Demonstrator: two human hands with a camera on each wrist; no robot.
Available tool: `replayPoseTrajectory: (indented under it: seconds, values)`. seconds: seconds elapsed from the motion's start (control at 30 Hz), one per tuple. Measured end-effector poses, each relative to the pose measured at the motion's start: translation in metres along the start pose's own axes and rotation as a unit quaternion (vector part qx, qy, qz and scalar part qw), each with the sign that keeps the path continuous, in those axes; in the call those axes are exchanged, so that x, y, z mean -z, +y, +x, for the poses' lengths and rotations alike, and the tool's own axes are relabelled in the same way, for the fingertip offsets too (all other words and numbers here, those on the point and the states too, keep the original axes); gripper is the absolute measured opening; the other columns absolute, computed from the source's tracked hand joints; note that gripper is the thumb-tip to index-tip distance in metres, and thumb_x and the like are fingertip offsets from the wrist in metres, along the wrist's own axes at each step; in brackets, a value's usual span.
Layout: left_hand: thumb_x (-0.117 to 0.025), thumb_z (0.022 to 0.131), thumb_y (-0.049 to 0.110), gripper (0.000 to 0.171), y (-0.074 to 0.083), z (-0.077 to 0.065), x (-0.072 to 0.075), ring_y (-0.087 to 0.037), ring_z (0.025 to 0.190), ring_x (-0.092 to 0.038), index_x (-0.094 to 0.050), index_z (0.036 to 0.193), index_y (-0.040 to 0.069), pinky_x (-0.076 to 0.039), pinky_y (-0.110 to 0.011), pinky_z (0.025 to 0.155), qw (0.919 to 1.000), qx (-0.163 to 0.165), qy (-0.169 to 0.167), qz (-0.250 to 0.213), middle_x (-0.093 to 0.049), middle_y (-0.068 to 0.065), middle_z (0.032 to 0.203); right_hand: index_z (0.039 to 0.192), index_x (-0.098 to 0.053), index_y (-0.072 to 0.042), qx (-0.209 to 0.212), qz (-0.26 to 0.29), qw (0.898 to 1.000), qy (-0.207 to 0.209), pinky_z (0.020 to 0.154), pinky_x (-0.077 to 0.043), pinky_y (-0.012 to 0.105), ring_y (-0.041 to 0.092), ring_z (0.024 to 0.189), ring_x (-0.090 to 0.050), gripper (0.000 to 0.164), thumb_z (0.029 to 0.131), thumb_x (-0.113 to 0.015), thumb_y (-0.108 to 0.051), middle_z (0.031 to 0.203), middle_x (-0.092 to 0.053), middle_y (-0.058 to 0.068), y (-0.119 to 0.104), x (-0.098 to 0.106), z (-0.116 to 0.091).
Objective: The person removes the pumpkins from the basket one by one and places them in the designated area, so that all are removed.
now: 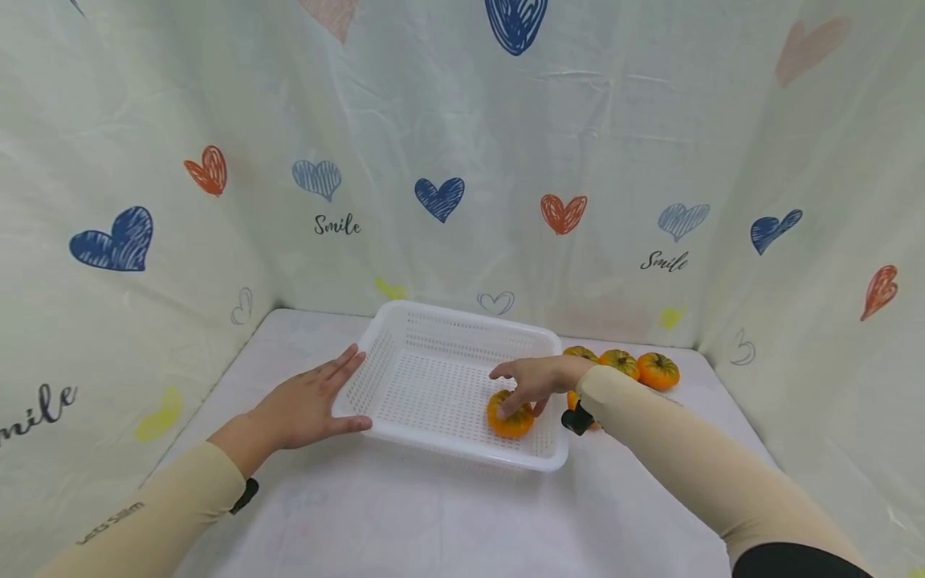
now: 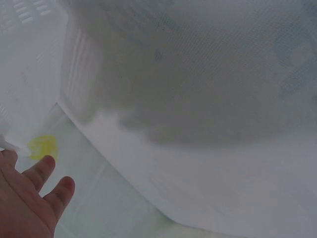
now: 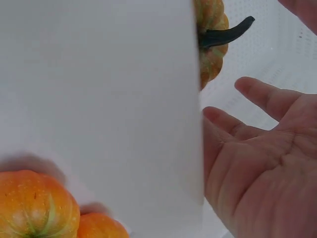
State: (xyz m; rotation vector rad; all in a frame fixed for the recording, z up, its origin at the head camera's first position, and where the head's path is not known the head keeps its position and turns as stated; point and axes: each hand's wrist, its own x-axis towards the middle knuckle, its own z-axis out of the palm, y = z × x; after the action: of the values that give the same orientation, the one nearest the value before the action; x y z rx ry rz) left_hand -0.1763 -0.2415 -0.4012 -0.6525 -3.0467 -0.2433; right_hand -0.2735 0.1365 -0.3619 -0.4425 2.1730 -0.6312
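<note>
A white perforated plastic basket stands on the table. My left hand is at its left end, thumb at the near rim and straight fingers along the left side. Inside, near the right end, sits a small orange-and-green pumpkin. My right hand reaches over the basket's right side above that pumpkin. In the right wrist view its fingers are spread, apart from the pumpkin with its dark curved stem. The left wrist view shows only part of the left hand.
Several more pumpkins lie on the table right of the basket, partly hidden by the right arm. Two orange ones show beside the basket wall in the right wrist view. A heart-printed curtain encloses the white table.
</note>
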Motion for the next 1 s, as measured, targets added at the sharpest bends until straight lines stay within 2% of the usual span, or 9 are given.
replayPoseTrajectory:
  seconds: [0.2, 0.47, 0.63, 0.77, 1.0]
  values:
    - [-0.046, 0.082, 0.084, 0.114, -0.001, -0.001, 0.001, -0.040, 0.142, -0.032, -0.021, 0.158, 0.004, -0.034, -0.058, 0.109, 1.0000, 0.004, -0.001, -0.004, -0.016, -0.014, 0.165, 0.151, -0.041, -0.012, 0.006, 0.009, 1.000, -0.009, 0.085, -0.057, 0.044, 0.026, 0.113, -0.060, 0.080, 0.085, -0.082, -0.027, 0.158, -0.030, 0.016, -0.010, -0.004, 0.009]
    - [-0.042, 0.080, 0.087, 0.116, 0.000, -0.001, 0.001, -0.040, 0.143, -0.031, -0.021, 0.159, 0.005, -0.033, -0.058, 0.109, 0.9999, 0.010, -0.005, -0.011, -0.016, -0.013, 0.165, 0.152, -0.038, -0.009, 0.055, 0.037, 0.998, -0.010, 0.091, -0.055, 0.042, 0.032, 0.131, -0.048, 0.079, 0.086, -0.080, -0.022, 0.159, -0.028, 0.016, -0.025, -0.007, 0.031]
    - [-0.041, 0.079, 0.088, 0.117, 0.001, 0.000, -0.001, -0.040, 0.143, -0.032, -0.021, 0.159, 0.005, -0.034, -0.058, 0.109, 0.9999, 0.011, -0.007, -0.010, -0.016, -0.013, 0.165, 0.152, -0.038, -0.010, 0.085, 0.031, 0.996, -0.003, 0.095, -0.052, 0.039, 0.032, 0.132, -0.047, 0.079, 0.086, -0.080, -0.018, 0.157, -0.032, 0.016, -0.030, -0.011, 0.042]
    - [-0.042, 0.079, 0.088, 0.117, 0.001, 0.001, -0.001, -0.039, 0.144, -0.030, -0.019, 0.159, 0.006, -0.033, -0.057, 0.110, 0.9997, 0.018, -0.012, -0.008, -0.014, -0.012, 0.165, 0.152, -0.041, -0.011, 0.108, 0.011, 0.994, 0.012, 0.102, -0.047, 0.043, 0.032, 0.131, -0.049, 0.079, 0.084, -0.081, -0.016, 0.153, -0.038, 0.017, -0.031, -0.014, 0.050]
    - [-0.042, 0.077, 0.089, 0.118, 0.003, -0.001, 0.001, -0.039, 0.143, -0.031, -0.020, 0.159, 0.007, -0.033, -0.058, 0.110, 0.9997, 0.022, -0.008, -0.008, -0.015, -0.011, 0.165, 0.151, -0.042, -0.012, 0.119, 0.013, 0.993, 0.018, 0.104, -0.045, 0.044, 0.030, 0.129, -0.050, 0.080, 0.082, -0.083, -0.013, 0.149, -0.043, 0.014, -0.029, -0.018, 0.064]
